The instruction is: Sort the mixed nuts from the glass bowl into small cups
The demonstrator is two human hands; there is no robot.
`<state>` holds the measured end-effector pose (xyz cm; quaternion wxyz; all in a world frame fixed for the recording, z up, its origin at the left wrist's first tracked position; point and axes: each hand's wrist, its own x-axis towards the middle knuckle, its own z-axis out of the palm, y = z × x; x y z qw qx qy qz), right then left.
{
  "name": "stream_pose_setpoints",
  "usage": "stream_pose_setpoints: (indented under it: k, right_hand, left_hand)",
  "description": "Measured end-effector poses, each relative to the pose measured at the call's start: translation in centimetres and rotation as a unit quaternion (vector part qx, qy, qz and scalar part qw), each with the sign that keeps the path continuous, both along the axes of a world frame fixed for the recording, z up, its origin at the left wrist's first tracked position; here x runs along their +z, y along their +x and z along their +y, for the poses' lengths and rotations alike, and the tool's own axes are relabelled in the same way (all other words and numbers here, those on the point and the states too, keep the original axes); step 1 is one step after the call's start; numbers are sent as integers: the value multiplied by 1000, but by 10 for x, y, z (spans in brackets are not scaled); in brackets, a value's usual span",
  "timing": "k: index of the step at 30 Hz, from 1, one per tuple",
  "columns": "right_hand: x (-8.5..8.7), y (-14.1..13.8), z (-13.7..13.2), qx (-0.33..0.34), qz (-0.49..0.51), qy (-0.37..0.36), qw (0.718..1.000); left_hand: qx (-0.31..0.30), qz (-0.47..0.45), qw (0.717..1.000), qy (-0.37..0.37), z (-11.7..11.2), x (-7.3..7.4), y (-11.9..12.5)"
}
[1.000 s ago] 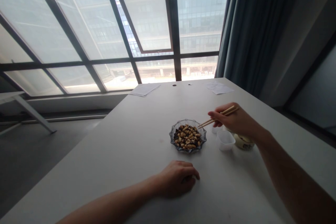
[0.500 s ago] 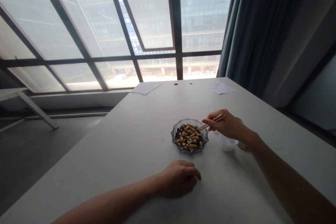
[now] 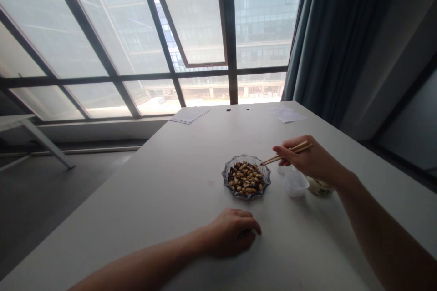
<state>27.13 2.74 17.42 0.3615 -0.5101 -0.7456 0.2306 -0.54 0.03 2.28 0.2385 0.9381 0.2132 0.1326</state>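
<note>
Moved: our right hand (image 3: 309, 157) has lifted and drawn back toward the right edge of the table (image 3: 136, 200), taking the chopstick tips off the dish; our left hand (image 3: 232, 233) has barely shifted.

Right hand: closed around a pair of wooden chopsticks (image 3: 287, 152), which we hold angled down and to the left. Their tips hover just past the dish's upper right rim, and we cannot see anything pinched between them.

Left hand: curled, resting on the table near the near edge, in front of the dish. We cannot tell whether the fingers have hold of anything.

Dish: a ribbed glass dish (image 3: 223, 176) sits near the table's middle, between our hands, piled with peanuts (image 3: 245, 177) and dark pieces.

Right of the dish: a clear plastic cup (image 3: 295, 184) stands just beside a small white cup (image 3: 282, 169) and a squat jar (image 3: 319, 187), partly under our right hand.

Far edge: loose papers (image 3: 189, 115) and another sheet (image 3: 288, 116) lie well apart.
</note>
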Motion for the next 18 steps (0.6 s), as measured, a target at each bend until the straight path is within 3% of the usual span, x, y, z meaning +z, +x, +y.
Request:
stream_pose_setpoints:
  k: [6,10,14,18]
  right_hand:
    - [32,49,-28,-150,5,-9,989]
    - [37,83,-34,-238,19,-23,971]
    - [28,109,-26,-257,18,-31,966]
    - [20,115,-16,-218,24,-82,972]
  left_hand:
    - [3,-5,1000,2,0,-3,1]
    - [4,-5,1000,4,0,-4,0]
    - [5,-4,1000,6,0,-4,1]
    - [5,-1,1000,6,0,-4,1]
